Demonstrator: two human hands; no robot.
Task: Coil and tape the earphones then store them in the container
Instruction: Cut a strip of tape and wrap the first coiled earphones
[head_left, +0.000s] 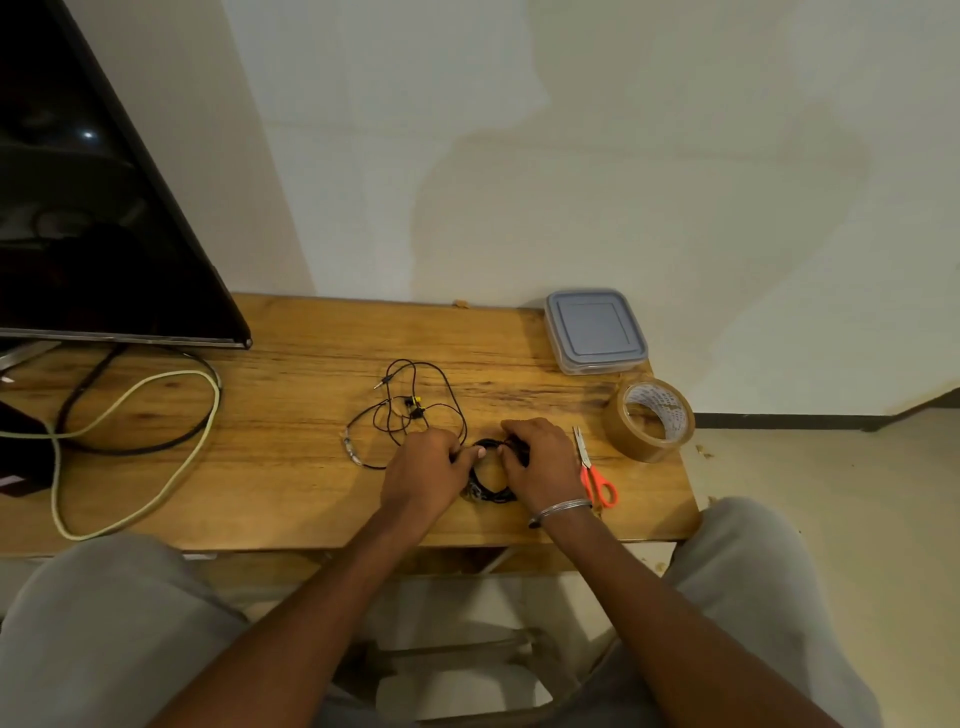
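Both hands are clamped on a black coil of earphones (491, 496) on the bench (291, 467). The left hand (426, 462) pinches one side and the right hand (540, 462) curls over the other. If one hand lets go to reach for the tape (649, 418), the coil may spring open, because no tape holds it. The loose earphones (410, 410) lie just behind the hands, so their wire could get tangled in. The container (595, 332) has its lid on, so nothing can go in.

Bare forearms (322, 587), thin silver bangle (560, 510) on R wrist (plain metal), lt grey trousers (98, 618) over both knees
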